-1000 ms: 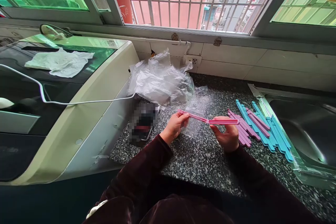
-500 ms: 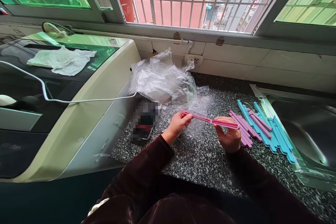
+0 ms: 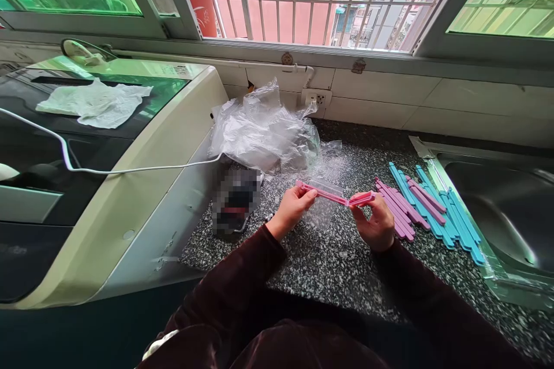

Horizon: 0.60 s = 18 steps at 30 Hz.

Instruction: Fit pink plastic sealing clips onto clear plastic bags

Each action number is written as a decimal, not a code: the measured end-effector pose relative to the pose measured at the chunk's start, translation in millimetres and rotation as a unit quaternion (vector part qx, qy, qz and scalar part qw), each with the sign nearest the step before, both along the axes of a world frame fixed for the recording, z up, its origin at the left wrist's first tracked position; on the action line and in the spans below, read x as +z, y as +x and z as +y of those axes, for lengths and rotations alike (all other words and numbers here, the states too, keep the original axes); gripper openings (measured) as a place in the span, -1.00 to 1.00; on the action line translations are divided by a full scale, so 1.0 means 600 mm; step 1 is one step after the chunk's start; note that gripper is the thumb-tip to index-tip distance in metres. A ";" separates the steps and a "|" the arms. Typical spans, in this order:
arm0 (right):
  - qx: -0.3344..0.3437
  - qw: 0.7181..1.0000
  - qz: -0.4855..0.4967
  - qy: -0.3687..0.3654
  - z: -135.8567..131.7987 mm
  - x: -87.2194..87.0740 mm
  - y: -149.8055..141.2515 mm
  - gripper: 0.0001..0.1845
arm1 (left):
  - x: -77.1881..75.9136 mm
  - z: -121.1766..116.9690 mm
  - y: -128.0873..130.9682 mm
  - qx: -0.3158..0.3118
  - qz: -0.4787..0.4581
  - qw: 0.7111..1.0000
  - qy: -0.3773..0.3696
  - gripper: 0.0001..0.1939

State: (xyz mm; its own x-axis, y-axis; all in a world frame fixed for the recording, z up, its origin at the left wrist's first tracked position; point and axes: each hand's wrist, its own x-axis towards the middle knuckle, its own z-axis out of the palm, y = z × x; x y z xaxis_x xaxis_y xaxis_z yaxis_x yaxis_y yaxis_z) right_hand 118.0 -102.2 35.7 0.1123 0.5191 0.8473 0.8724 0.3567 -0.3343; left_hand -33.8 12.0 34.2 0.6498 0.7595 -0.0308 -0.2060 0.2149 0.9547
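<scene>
In the middle, left hand (image 3: pixel 289 209) and right hand (image 3: pixel 375 226) fingers pinch the pink clip (image 3: pixel 329 195); best bend it gently.

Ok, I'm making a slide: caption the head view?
Left hand and right hand hold a bent pink strip over a speckled counter.
</scene>
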 end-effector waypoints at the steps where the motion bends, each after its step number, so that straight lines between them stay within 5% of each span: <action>1: -0.002 1.000 -0.002 0.001 0.000 0.000 0.000 -0.76 | 0.000 0.000 0.000 0.001 0.002 1.000 0.004 -0.58; 18: -0.008 0.999 -0.030 -0.032 -0.002 -0.004 -0.001 -0.57 | 0.005 -0.007 -0.003 -0.012 0.029 0.999 0.037 -0.56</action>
